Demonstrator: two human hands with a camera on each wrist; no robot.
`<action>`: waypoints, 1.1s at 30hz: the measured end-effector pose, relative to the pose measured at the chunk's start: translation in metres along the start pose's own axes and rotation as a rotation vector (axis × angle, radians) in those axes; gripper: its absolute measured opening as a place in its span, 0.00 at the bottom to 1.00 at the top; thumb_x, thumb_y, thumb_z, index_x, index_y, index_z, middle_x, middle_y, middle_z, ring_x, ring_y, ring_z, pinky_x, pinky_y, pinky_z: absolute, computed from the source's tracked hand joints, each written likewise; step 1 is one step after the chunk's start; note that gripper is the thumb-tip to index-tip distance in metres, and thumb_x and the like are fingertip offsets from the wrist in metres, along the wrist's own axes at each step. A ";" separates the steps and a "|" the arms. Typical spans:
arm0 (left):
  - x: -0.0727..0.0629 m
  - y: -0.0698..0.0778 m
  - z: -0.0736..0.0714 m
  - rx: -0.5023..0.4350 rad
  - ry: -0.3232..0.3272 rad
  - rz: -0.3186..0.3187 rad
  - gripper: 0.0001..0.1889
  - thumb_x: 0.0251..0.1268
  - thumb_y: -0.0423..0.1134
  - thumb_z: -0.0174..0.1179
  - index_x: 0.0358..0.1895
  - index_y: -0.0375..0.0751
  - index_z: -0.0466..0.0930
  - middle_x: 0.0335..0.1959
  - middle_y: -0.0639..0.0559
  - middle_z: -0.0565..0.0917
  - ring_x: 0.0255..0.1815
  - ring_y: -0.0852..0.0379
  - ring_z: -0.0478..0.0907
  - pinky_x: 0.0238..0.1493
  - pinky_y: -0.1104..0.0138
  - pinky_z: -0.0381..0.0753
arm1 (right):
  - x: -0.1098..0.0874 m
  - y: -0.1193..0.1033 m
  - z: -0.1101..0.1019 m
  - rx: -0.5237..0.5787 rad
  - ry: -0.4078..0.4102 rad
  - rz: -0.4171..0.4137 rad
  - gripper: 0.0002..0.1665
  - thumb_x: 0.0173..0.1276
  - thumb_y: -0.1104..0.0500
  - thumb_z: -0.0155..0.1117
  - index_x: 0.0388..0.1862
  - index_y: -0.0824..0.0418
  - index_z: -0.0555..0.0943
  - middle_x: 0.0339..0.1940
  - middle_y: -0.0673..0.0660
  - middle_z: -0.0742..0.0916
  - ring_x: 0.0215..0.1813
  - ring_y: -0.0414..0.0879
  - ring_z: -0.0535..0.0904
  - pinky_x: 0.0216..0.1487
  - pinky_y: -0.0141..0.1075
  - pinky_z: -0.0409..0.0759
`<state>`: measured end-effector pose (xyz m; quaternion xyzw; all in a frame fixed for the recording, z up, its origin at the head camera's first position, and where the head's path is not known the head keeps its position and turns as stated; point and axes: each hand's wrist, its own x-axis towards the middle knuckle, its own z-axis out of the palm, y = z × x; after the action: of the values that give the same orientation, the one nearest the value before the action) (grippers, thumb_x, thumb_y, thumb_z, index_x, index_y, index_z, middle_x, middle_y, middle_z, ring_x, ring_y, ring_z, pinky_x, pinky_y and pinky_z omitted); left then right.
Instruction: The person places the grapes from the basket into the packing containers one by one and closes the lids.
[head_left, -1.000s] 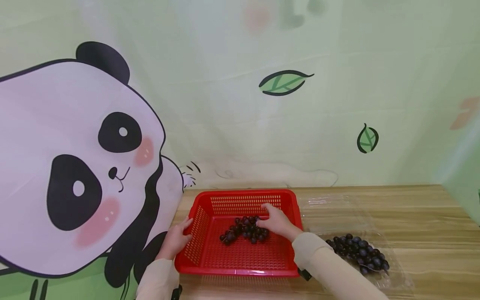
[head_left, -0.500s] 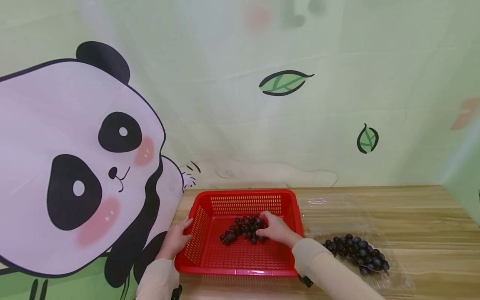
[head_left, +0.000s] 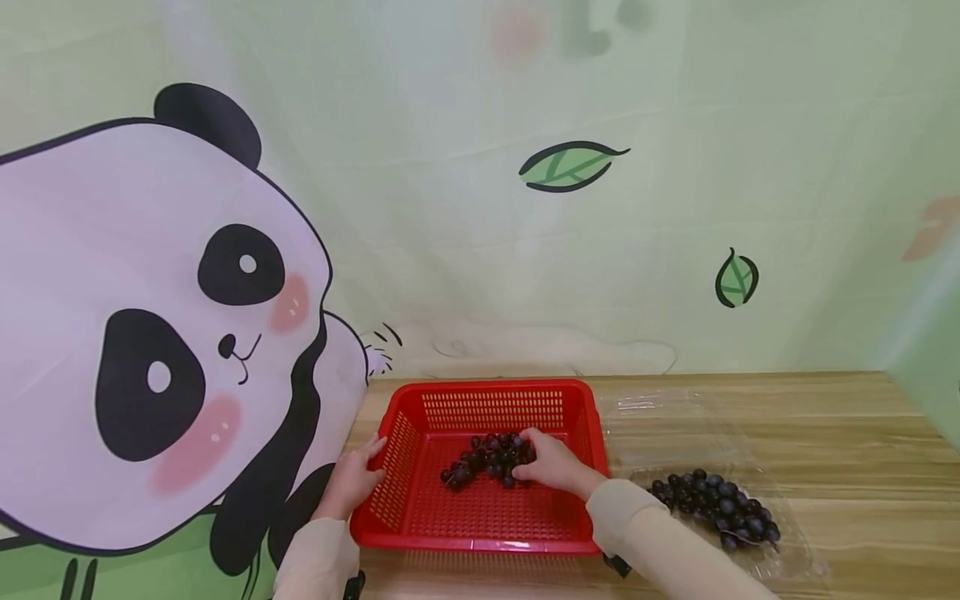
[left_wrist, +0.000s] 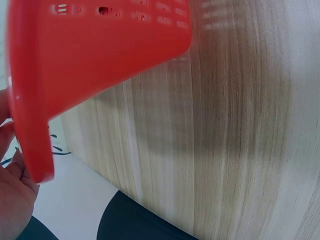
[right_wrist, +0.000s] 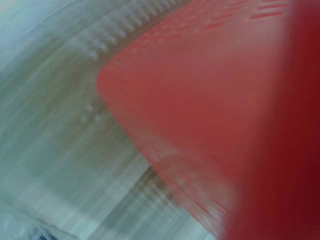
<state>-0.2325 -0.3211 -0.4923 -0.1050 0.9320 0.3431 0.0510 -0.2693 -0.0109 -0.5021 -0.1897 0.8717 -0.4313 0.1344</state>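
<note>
A bunch of dark grapes (head_left: 480,460) lies on the floor of a red perforated plastic basket (head_left: 495,527). My right hand (head_left: 557,463) reaches over the basket's right wall to the right end of that bunch. Its thumb and fingers stand apart, with some grapes in the gap between them. At the left wall, my left hand (head_left: 351,482) touches the rim from outside, fingers extended. The left wrist view shows part of this hand behind the basket rim (left_wrist: 31,100). In the blurred right wrist view, the basket (right_wrist: 165,105) hides the right hand and the grapes.
Right of the basket, a second bunch of dark grapes (head_left: 720,507) sits in a clear plastic clamshell (head_left: 798,542), its lid (head_left: 675,425) folded back. Everything stands on a wood-grain table (head_left: 862,467). Behind it hangs a panda-print backdrop (head_left: 480,250).
My right hand has come down and slightly nearer, its fingers now lower around the right end of the bunch. The grapes, basket and left hand have stayed in place.
</note>
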 end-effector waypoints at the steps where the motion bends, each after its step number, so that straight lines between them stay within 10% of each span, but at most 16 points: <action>1: 0.000 0.000 0.000 -0.002 0.001 -0.003 0.30 0.56 0.29 0.54 0.64 0.44 0.60 0.68 0.44 0.57 0.65 0.38 0.57 0.53 0.51 0.70 | 0.000 -0.001 -0.001 -0.009 -0.005 -0.003 0.33 0.51 0.59 0.66 0.54 0.69 0.67 0.51 0.67 0.77 0.53 0.57 0.72 0.54 0.50 0.69; 33: 0.003 -0.006 0.003 0.062 0.042 0.051 0.29 0.55 0.28 0.54 0.63 0.42 0.62 0.67 0.43 0.59 0.65 0.40 0.56 0.59 0.48 0.63 | 0.009 -0.014 -0.003 -0.118 0.009 -0.060 0.32 0.56 0.55 0.63 0.58 0.63 0.67 0.57 0.62 0.75 0.56 0.54 0.72 0.55 0.48 0.71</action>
<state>-0.2338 -0.3237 -0.4985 -0.0866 0.9454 0.3131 0.0258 -0.2754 -0.0205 -0.4892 -0.2215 0.8901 -0.3840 0.1061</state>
